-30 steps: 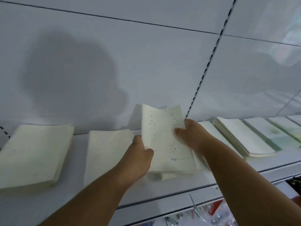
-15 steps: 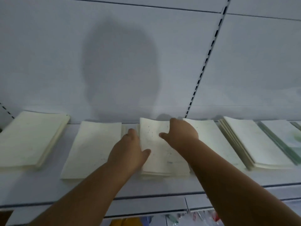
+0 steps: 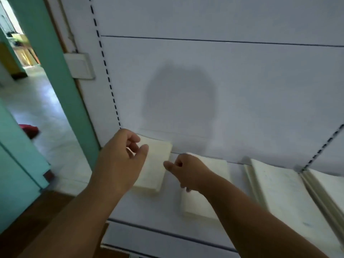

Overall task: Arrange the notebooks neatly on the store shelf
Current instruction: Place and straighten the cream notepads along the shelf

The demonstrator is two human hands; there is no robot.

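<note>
Both hands have left the dotted notebook they were settling half a second ago and swung to the left end of the shelf [image 3: 186, 237], where the view now takes in a doorway.

Nearest, the right hand [image 3: 186, 173] hovers over the second stack [image 3: 208, 203], fingers loosely curled and holding nothing, thumb pointing toward the gap between the piles. The left hand [image 3: 121, 161] hangs above the end stack [image 3: 156, 164], fingers relaxed and apart, empty too; whether it touches the cover I cannot tell.

Both stacks lie flat, and the end one sits askew against its neighbour. Further right, a wider notebook pile [image 3: 279, 194] lies with its edges fanned.

These look like thin, soft-covered books: light, bendy and likely to slide over one another. My judgement is to clamp a stack by its two long sides, squaring the pile while turning it.

Behind stands the white back panel [image 3: 223, 90]; at far left are a wall switch [image 3: 80, 66] and a green door frame [image 3: 46, 53].
</note>
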